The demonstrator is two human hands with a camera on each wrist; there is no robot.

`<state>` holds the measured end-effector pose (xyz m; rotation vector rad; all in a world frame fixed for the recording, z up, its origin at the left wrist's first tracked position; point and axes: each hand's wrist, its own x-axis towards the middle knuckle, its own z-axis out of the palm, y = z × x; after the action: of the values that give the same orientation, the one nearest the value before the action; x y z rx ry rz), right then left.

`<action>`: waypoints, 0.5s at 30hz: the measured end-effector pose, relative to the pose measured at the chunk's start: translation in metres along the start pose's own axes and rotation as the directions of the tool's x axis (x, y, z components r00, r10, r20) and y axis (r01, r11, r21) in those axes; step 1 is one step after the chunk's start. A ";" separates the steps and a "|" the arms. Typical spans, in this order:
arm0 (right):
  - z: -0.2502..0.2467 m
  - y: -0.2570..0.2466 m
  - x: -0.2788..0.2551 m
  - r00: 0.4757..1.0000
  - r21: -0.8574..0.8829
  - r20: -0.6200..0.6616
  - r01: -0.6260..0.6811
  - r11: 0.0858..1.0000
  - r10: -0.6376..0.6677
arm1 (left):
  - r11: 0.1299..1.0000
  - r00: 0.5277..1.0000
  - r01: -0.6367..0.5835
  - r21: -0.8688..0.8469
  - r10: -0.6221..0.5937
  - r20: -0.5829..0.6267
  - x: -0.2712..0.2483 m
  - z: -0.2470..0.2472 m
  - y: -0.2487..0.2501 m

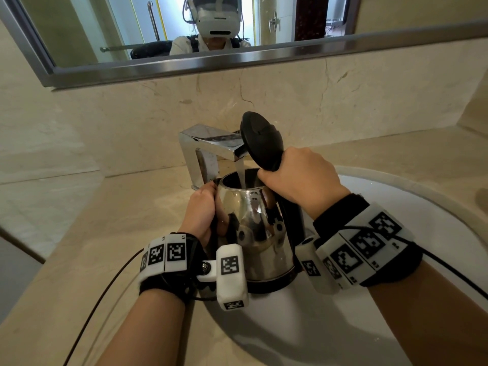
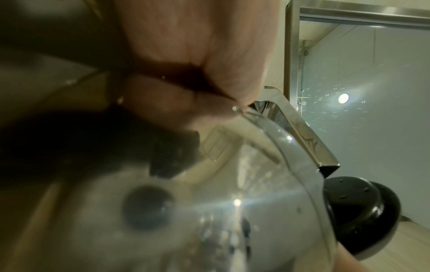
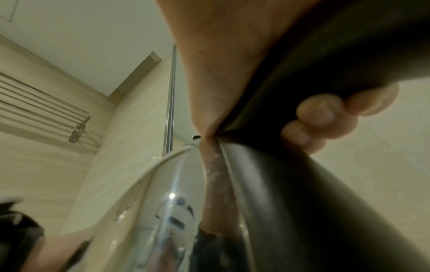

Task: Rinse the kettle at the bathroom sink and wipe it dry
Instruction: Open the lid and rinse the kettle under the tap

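A shiny steel kettle (image 1: 260,233) with a black base and handle is held upright over the white sink (image 1: 435,207), its black lid (image 1: 260,138) tipped open. Water runs from the chrome faucet (image 1: 214,146) straight into the kettle's mouth. My right hand (image 1: 301,180) grips the black handle (image 3: 325,193) at its top; its fingers (image 3: 323,117) curl round it. My left hand (image 1: 203,210) holds the kettle's left side near the spout, fingers against the steel. In the left wrist view the left hand (image 2: 186,77) is close against the kettle (image 2: 232,220), below the faucet (image 2: 302,128).
A beige marble counter (image 1: 92,247) surrounds the sink, with a marble backsplash and a framed mirror (image 1: 184,35) above. A metal towel rack (image 3: 42,103) hangs on the wall. Black cables trail from both wrist bands.
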<state>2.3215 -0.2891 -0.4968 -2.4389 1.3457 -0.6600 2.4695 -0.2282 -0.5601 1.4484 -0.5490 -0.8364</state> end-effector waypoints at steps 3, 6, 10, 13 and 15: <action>0.000 0.000 0.000 1.000 0.007 0.001 0.001 1.000 -0.001 | 1.000 1.000 0.007 0.017 -0.007 0.001 -0.001 0.000 0.000; 0.000 0.000 0.000 1.000 0.009 0.001 0.002 1.000 -0.002 | 1.000 1.000 0.011 0.018 -0.011 0.002 0.000 0.000 0.000; 0.000 0.000 0.000 1.000 0.007 -0.003 0.000 1.000 0.000 | 1.000 1.000 0.020 0.007 -0.020 0.002 0.001 0.000 -0.001; 0.000 0.001 0.000 1.000 0.006 -0.005 0.003 1.000 -0.003 | 1.000 1.000 0.017 0.023 -0.017 0.002 0.003 -0.001 -0.002; 0.000 0.000 0.000 1.000 0.005 0.000 0.002 1.000 -0.002 | 0.999 1.000 0.012 0.038 -0.012 0.002 0.003 -0.001 -0.001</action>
<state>2.3213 -0.2894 -0.4970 -2.4371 1.3403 -0.6634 2.4718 -0.2294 -0.5619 1.4866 -0.5613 -0.8410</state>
